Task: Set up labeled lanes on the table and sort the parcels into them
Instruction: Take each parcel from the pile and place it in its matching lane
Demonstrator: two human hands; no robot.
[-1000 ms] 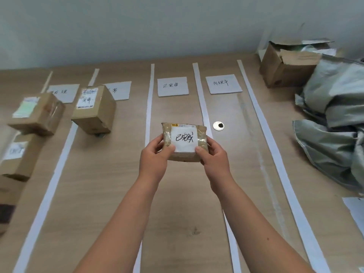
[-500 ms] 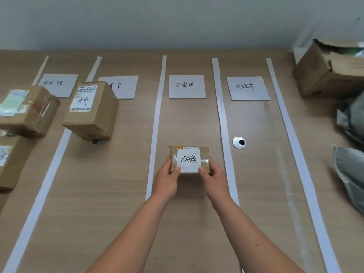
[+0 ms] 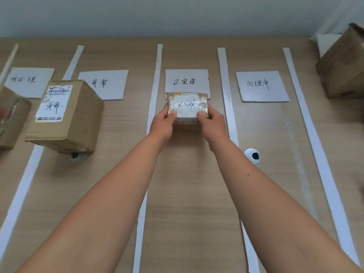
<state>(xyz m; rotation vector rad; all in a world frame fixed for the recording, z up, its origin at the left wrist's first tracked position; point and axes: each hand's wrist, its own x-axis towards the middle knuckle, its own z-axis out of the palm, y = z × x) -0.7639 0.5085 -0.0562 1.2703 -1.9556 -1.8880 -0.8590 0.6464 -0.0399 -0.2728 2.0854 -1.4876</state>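
A small brown parcel [image 3: 186, 106] with a white handwritten sticker is held between my left hand [image 3: 162, 125] and my right hand [image 3: 212, 125], each gripping one side. It sits low over the third lane, its far edge overlapping the white lane card [image 3: 187, 80] there. White paper strips [image 3: 155, 89] divide the wooden table [image 3: 189, 194] into lanes. Other lane cards lie at the far left [image 3: 29, 80], second lane [image 3: 106, 84] and fourth lane [image 3: 262, 85]. A larger labelled cardboard box [image 3: 67, 117] stands in the second lane.
Another cardboard box [image 3: 11, 115] sits at the left edge. An open brown carton [image 3: 342, 67] stands at the far right by the wall. Two round cable holes show, one [image 3: 252, 156] in the fourth lane, one [image 3: 77, 156] under the big box.
Both hands have carried the small parcel away from me up the third lane, from mid-table to the lane card. The camera has tilted and shifted left, hiding the grey bags.
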